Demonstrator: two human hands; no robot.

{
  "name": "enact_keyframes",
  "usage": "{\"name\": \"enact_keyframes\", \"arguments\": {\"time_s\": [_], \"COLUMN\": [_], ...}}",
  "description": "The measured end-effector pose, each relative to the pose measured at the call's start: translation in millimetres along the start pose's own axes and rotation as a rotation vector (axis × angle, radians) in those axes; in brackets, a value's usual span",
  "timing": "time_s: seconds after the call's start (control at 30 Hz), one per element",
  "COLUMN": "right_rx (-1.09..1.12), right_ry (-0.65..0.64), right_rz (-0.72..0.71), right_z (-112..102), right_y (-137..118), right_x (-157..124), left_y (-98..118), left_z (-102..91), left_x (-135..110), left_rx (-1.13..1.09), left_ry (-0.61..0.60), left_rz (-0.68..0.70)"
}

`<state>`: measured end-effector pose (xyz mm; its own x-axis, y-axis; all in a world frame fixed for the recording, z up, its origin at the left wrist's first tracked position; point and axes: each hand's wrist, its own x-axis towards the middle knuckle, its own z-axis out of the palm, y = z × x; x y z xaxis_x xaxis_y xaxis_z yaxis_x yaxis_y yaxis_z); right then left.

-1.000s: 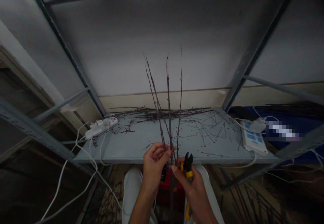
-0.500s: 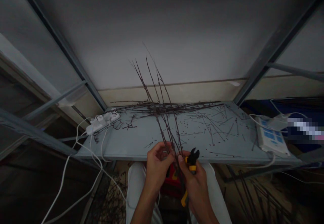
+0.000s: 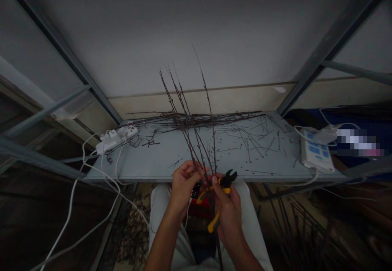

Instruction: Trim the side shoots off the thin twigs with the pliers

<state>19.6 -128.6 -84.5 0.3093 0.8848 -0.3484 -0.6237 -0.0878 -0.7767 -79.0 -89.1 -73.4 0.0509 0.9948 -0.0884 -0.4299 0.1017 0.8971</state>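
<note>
From the head, a pile of twigs [image 3: 199, 121] lies along the counter's [image 3: 150, 161] back, between two power strips [image 3: 116, 138] [image 3: 317, 152], with loose bits scattered before it. The left hand's [image 3: 184, 185] fingers pinch the branch [image 3: 214, 144] over the lap; the right hand's [image 3: 228, 205] wrap the cutters [image 3: 229, 178], thumb against the branch. It forks away from the person, long axis front to back, tips leaning left.

A pile of twigs [image 3: 196, 122] lay along the back of the bench [image 3: 159, 161], before the wall [image 3: 196, 30]. Power strips sat at its left [image 3: 118, 138] and right [image 3: 317, 152] ends. At the near edge (above the person's lap), long twigs [image 3: 212, 201] ran between left hand [image 3: 183, 187] and right hand [image 3: 228, 205], with pliers [image 3: 229, 179] in the right.
</note>
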Motion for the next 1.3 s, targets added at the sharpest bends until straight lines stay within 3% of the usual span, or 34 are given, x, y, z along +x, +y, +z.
{"name": "enact_keyframes", "arguments": {"time_s": [0.53, 0.83, 1.3], "right_rx": [0.098, 0.121, 0.155], "right_ry": [0.000, 0.076, 0.058], "right_rz": [-0.035, -0.028, -0.036], "right_z": [-7, -11, -13], "right_y": [-3, -6, -9], "right_x": [-3, -3, -3], "left_y": [-5, -9, -11], "left_z": [7.1, 5.9, 15.8], "left_x": [-3, -2, -10], "left_rx": [-0.059, -0.052, -0.200], "left_ry": [0.001, -0.021, -0.008], "left_rz": [-0.028, -0.011, -0.023]}}
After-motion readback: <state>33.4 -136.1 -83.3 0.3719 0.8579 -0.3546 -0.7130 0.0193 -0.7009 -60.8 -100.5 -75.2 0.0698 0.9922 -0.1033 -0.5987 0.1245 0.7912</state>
